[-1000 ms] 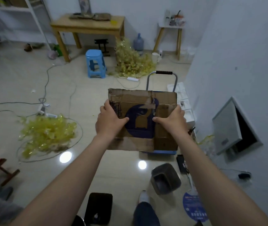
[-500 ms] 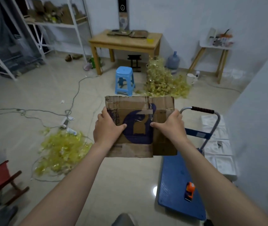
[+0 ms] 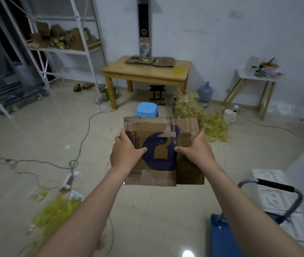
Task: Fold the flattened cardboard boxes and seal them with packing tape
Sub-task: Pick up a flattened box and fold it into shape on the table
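Now | left hand point(image 3: 126, 153) and right hand point(image 3: 196, 152) are clamping opposite sides of the cardboard box point(image 3: 163, 130), thumbs pressing on top | box is hanging in mid-air above the floor, well apart from the bench point(image 3: 145, 73) | it's looking light, worn and bendy, so gripping near the edges is probably suiting it best

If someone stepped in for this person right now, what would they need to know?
Left hand: grips the cardboard box by its left side, thumb on top.
Right hand: grips its right side the same way.
The box is in the air, over the floor.
Flattened cardboard and a yellow tape roll lie on the wooden table ahead.
Done: this box looks folded. Left: seal cannot be judged; the flat pieces wait.
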`<state>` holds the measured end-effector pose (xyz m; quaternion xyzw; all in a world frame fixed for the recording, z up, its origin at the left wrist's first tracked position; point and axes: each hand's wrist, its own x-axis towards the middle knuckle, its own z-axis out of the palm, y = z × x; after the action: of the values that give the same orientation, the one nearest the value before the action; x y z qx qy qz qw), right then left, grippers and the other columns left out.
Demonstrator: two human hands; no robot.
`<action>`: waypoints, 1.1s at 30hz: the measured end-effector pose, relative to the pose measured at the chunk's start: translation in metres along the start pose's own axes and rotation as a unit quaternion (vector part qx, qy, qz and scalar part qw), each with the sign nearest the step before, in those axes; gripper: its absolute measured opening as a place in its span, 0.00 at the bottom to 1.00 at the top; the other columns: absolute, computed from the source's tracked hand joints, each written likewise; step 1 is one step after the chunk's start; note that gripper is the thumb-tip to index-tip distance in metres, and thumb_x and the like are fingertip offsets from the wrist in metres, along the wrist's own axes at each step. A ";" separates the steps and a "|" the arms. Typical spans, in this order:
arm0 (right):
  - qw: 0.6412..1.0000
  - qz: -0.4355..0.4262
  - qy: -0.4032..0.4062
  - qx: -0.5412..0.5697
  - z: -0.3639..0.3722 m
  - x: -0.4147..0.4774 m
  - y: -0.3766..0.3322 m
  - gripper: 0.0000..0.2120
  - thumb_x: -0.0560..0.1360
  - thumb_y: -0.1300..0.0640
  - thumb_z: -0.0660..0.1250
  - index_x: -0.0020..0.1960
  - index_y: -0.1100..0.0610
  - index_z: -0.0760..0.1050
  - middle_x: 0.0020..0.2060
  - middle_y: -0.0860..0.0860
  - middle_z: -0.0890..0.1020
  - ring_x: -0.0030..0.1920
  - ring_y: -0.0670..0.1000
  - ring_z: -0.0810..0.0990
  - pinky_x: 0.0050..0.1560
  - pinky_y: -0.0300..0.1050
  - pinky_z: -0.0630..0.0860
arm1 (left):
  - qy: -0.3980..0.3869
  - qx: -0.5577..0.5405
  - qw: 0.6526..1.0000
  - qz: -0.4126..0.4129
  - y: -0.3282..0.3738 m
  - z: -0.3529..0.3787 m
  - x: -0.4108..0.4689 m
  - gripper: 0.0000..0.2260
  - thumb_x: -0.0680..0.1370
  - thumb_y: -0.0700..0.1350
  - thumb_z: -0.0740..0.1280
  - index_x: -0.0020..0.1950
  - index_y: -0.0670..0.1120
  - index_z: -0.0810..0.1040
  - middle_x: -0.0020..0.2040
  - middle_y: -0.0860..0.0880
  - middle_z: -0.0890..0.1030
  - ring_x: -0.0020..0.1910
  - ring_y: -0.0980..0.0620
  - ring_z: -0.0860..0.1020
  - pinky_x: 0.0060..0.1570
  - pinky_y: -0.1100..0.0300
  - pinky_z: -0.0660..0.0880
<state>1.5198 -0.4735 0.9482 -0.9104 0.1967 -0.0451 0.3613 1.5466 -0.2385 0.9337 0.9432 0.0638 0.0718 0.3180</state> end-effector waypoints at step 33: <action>0.991 -0.113 -0.040 -0.061 0.403 0.762 -0.444 0.57 0.68 0.38 0.79 0.81 0.57 0.47 0.76 0.60 0.64 0.73 0.62 0.67 0.65 0.59 0.73 | 0.073 0.002 0.993 -0.089 -0.150 0.042 0.896 0.46 0.69 0.59 0.79 0.77 0.44 0.57 0.70 0.41 0.71 0.64 0.40 0.75 0.53 0.48 0.76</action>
<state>2.4542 -0.2196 0.9065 -0.9481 0.0803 -0.0369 0.3054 2.4226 0.0043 0.8942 0.9265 0.1711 0.1120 0.3158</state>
